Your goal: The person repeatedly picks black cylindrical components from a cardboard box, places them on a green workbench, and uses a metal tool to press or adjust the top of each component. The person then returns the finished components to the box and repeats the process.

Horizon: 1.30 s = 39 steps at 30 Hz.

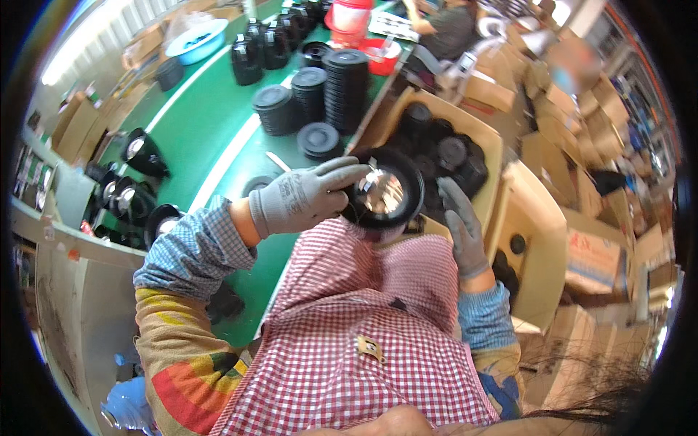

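My left hand (pixel 302 198), in a grey glove, is closed on the rim of a round black lamp housing (pixel 382 192) with a shiny, mirror-like inside. The housing is held in front of my lap, its open side facing up toward me. To its right my right hand (pixel 465 227), also gloved, has its fingers stretched out and apart from the housing. Just beyond the left hand, a stack of black ridged discs (pixel 320 140) stands on the green table (pixel 211 131). Behind the housing, a yellow bin (pixel 486 131) contains several black round parts (pixel 452 151).
Taller stacks of black discs (pixel 346 87) and black housings (pixel 247 59) stand farther back. More shiny-lined housings (pixel 144 154) lie at the left. A second yellow bin (pixel 542 218) sits at my right, near cardboard boxes (pixel 592 261). Another person (pixel 447 33) sits at the far end.
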Tool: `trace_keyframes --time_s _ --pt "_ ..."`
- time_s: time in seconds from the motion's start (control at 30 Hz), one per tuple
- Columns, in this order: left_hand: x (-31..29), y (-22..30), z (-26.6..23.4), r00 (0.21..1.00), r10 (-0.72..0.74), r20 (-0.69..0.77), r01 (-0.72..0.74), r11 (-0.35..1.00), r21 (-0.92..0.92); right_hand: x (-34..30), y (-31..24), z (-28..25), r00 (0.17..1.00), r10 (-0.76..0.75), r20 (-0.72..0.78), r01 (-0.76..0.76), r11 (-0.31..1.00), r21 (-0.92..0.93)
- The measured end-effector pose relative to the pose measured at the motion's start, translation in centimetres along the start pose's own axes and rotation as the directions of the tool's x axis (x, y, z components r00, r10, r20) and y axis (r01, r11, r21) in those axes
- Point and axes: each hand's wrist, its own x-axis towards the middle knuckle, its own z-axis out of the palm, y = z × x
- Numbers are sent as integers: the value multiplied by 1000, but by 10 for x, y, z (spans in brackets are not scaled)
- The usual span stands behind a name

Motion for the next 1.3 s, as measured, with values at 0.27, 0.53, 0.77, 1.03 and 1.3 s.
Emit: trace_keyframes --time_s 0.27,0.53,0.77,1.03,1.3 --pt "45 20 120 942 -129 310 264 854 -449 -105 36 15 958 285 -14 -253 871 420" --pt "69 7 221 775 -323 544 629 309 -713 -178 82 30 988 -35 -151 -51 848 -527" --pt "64 6 183 799 -344 494 597 559 -576 -102 26 -27 992 -127 -27 66 668 -741" --pt "13 -167 152 415 -909 -28 908 412 80 -43 53 -19 892 28 452 211 858 -468" --pt "-31 -243 157 508 -852 127 710 497 498 -19 56 -34 987 -19 161 61 962 -266"
